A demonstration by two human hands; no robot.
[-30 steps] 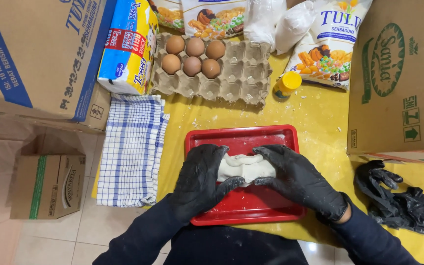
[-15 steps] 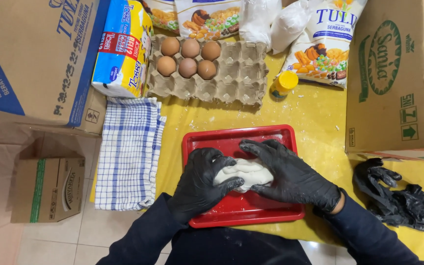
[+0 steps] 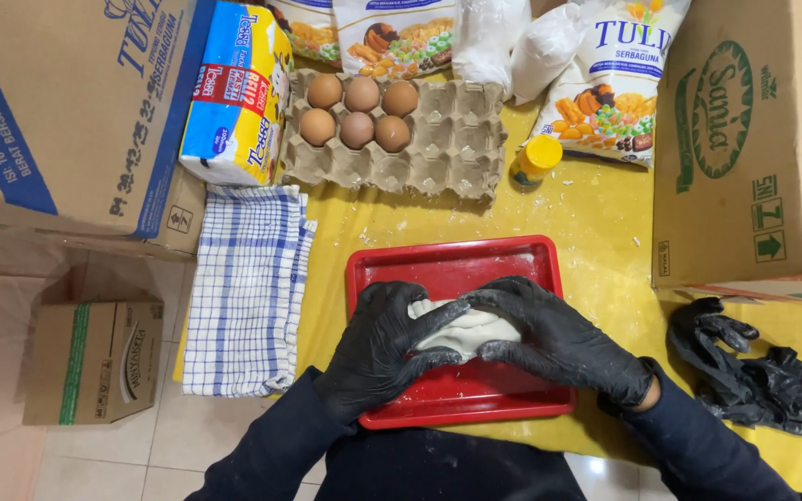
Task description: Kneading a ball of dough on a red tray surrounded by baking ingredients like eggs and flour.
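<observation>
Overhead, two big cardboard boxes flanked the scene, one at the left (image 3: 58,111) and one at the right (image 3: 754,139), both resting on a yellow tabletop (image 3: 596,223) dusted with white flecks. A blue-checked cloth (image 3: 248,288) hung over the table's left edge, just beside a red tray (image 3: 457,264). Behind the tray sat a grey egg carton (image 3: 447,148) holding six brown eggs (image 3: 359,111) in its left half, with flour bags (image 3: 610,79) lined up at the back. Both hands wore black gloves. The left hand (image 3: 378,348) and right hand (image 3: 559,339) met over the tray, fingers curled and pressed close around a pale lump of dough (image 3: 461,329), cupping it from either side. The dough lay on the tray's middle, between the palms. A crumpled black glove (image 3: 744,371) lay right of the tray, and a small yellow-capped bottle (image 3: 536,160) stood beside the carton.
</observation>
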